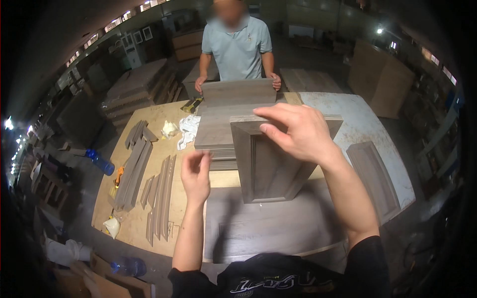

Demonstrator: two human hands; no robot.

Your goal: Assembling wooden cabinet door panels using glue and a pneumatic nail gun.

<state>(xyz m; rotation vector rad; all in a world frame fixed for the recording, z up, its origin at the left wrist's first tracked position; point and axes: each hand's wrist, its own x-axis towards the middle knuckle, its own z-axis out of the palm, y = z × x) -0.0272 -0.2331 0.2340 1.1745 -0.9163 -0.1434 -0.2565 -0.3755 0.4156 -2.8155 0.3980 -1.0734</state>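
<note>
A grey-brown cabinet door with a framed panel stands on its end before me, leaning slightly. My right hand straddles its top edge, thumb on the near face and fingers over the far side. To the left of the door, my left hand is raised with its fingers curled toward the thumb; whatever they may pinch is too small to tell. Under the door a larger grey-brown panel lies flat at the table's near side. Behind it rises a stack of similar panels.
Across the table a person in a light blue shirt holds a panel's far edge. On the left lie wood strips, thin mouldings, a white cloth and a blue bottle. Another panel rests at the right.
</note>
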